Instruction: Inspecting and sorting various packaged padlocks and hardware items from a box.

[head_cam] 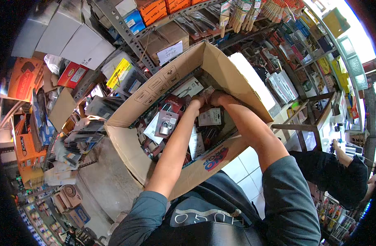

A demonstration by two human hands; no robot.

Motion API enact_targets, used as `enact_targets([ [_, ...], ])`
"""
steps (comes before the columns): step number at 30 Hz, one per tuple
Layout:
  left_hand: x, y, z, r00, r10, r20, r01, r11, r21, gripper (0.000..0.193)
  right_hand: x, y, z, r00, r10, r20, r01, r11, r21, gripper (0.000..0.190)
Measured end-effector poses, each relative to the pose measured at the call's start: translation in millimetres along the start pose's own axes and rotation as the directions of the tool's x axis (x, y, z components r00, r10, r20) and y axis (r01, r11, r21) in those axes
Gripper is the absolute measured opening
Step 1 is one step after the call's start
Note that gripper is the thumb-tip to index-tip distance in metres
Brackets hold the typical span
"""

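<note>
Both my hands reach into a large open cardboard box (129, 153). My left hand (198, 101) and my right hand (215, 97) are close together near its far side, around a small carded pack (207, 91) that they partly hide. Which hand grips it cannot be told. A blister-packed padlock (165, 126) lies left of my left forearm, over a white card. Beyond my hands lies a white card with a pliers-like tool pictured on it (188, 87). Below them is a white hang-tag card (209, 117). More carded packs fill the box.
Metal shelving (131, 40) with orange boxes (152, 12) stands beyond the box. Paintbrushes (237, 15) hang at the top. At left are white cartons (74, 43) and plastic-bagged goods (123, 73). A person in black (335, 175) is at the right, near a wooden frame (314, 127).
</note>
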State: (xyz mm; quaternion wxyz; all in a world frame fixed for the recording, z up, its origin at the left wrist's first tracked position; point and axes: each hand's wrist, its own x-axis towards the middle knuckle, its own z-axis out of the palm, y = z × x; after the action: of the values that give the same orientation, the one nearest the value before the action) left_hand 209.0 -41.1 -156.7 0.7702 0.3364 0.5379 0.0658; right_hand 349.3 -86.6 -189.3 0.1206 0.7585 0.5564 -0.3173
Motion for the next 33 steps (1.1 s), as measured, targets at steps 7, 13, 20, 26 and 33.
enact_targets([
  [7,32.5,-16.7,3.0,0.998,0.038,-0.043,-0.022,0.950,0.312,0.067,27.5,45.4,42.4,0.998,0.050,0.046,-0.049,0.999,-0.004,0.054],
  [13,19.1,-26.6,50.2,0.971,0.217,0.099,-0.238,0.880,0.411,0.063,6.4,68.1,28.4,0.983,0.186,-0.014,-0.186,0.975,-0.123,0.040],
  [20,35.9,-34.4,-31.5,0.978,0.194,0.082,-0.208,0.951,0.230,0.040,-27.3,-28.4,-26.2,0.992,0.035,-0.123,-0.019,0.992,0.126,0.039],
  [26,-25.5,3.5,-15.7,0.973,0.081,0.215,-0.124,0.973,0.196,0.036,-92.2,-26.2,-61.7,0.974,-0.035,-0.224,0.073,0.984,0.164,0.028],
  [33,-50.1,27.2,-50.3,0.893,0.255,0.370,-0.346,0.916,0.205,0.028,-154.9,-38.5,-99.3,0.829,-0.105,-0.550,0.331,0.884,0.330,0.032],
])
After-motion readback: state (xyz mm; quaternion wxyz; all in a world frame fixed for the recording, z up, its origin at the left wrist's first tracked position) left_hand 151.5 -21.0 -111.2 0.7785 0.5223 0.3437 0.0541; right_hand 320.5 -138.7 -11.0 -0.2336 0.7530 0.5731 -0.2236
